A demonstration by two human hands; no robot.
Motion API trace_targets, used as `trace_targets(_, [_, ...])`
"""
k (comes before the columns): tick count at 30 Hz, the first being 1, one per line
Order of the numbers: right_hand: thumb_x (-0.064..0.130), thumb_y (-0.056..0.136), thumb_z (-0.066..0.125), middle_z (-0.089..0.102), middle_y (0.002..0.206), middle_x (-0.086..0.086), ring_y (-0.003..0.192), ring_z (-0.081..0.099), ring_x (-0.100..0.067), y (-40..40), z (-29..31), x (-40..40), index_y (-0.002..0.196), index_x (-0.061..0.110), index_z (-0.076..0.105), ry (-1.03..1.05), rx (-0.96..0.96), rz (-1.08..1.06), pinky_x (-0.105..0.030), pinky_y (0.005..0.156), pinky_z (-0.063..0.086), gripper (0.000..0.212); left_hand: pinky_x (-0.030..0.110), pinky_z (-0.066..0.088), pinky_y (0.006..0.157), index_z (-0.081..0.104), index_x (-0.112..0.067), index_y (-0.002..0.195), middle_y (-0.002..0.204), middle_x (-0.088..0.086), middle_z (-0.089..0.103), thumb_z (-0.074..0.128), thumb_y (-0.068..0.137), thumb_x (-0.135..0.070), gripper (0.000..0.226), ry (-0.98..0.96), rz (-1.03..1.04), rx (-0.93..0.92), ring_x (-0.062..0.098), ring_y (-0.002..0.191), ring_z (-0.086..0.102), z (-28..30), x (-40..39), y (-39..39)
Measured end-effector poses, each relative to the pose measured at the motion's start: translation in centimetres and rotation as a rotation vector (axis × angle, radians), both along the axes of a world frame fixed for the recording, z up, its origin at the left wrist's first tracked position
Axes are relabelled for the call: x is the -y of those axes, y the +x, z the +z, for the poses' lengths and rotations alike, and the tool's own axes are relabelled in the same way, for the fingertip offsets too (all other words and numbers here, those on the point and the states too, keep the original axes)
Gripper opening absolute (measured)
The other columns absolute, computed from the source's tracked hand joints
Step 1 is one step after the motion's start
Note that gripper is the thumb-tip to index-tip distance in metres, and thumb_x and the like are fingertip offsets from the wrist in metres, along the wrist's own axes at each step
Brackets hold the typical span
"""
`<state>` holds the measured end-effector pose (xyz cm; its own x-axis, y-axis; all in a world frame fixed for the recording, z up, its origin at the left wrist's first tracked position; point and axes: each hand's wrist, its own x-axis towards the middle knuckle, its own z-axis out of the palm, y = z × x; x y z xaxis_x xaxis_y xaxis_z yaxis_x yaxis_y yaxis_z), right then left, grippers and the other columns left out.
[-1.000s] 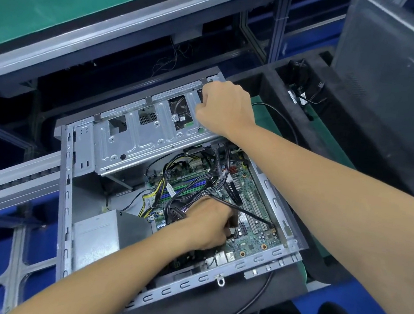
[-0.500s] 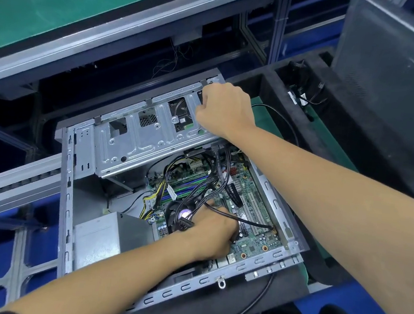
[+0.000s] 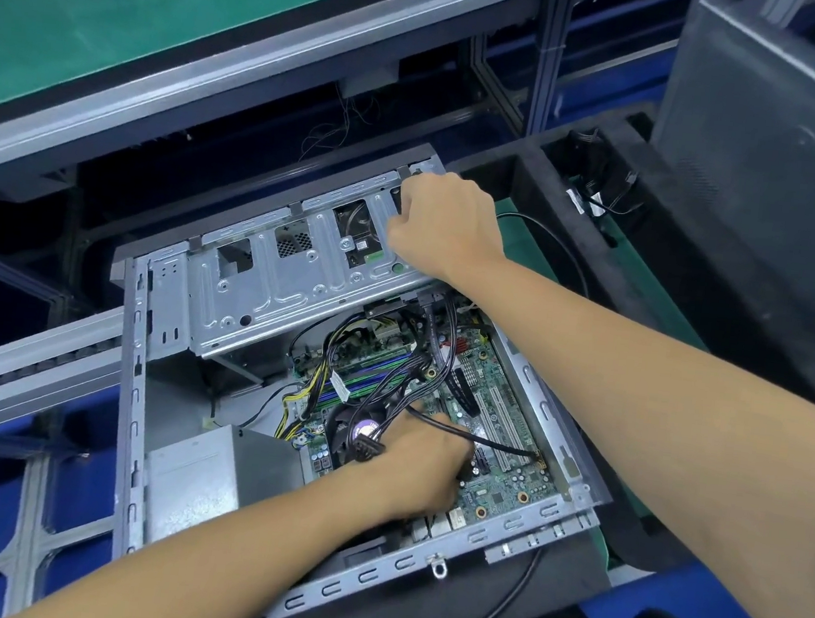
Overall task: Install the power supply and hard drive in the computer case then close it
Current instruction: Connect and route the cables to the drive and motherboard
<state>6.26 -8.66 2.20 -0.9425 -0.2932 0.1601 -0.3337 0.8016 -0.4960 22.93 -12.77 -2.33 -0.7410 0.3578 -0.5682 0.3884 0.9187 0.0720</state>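
Since 1 second ago the left hand [image 3: 421,466] has lifted the black cable bundle [image 3: 387,410] slightly off the motherboard [image 3: 498,434], its fingers curled around it. The right hand [image 3: 442,224] stays gripping the raised drive cage [image 3: 271,289]. The power supply [image 3: 196,483] already sits in the case [image 3: 134,380]; probably cabling continues.

computer case [image 3: 136,381]: open, lying flat; power supply [image 3: 190,487]: silver, seated near-left corner

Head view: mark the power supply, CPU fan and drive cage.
power supply [image 3: 195,490], head view, bare top face.
CPU fan [image 3: 365,429], head view, purple hub label.
drive cage [image 3: 266,294], head view, ribbed side panel.
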Motion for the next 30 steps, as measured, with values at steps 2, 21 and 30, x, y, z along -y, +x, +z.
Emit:
trace_targets(2, [0.021, 0.084, 0.055, 0.057, 0.074, -0.002, 0.067, 0.052, -0.024, 0.0, 0.0, 0.0, 0.087, 0.01, 0.066, 0.0, -0.001, 0.003, -0.03, 0.063, 0.038, 0.016, 0.038, 0.028, 0.109, 0.066, -0.02, 0.101, 0.096, 0.002, 0.061, 0.058, 0.084, -0.015, 0.019, 0.025, 0.02, 0.013, 0.021, 0.093, 0.055, 0.0, 0.0, 0.0])
trace_targets(21, [0.021, 0.085, 0.055, 0.064, 0.079, -0.006, 0.07, 0.056, -0.025, 0.0, 0.2, -0.1, 0.088, 0.008, 0.067, -0.013, 0.013, 0.003, -0.03, 0.064, 0.041, 0.018, 0.035, 0.038, 0.102, 0.066, -0.016, 0.095, 0.091, 0.002, 0.066, 0.06, 0.084, -0.014, 0.013, 0.005, 0.004, -0.05, 0.022, 0.092, 0.06, -1.0, -0.2, 0.2])
trace_targets(30, [0.023, 0.086, 0.055, 0.064, 0.081, -0.007, 0.071, 0.055, -0.026, 0.0, 0.1, -0.1, 0.088, 0.009, 0.066, -0.013, 0.008, -0.001, -0.03, 0.064, 0.041, 0.018, 0.04, 0.049, 0.09, 0.064, -0.011, 0.088, 0.074, 0.003, 0.051, 0.055, 0.085, -0.007, 0.01, 0.025, -0.046, 0.007, 0.026, 0.075, 0.051, -0.4, -0.3, 0.2])
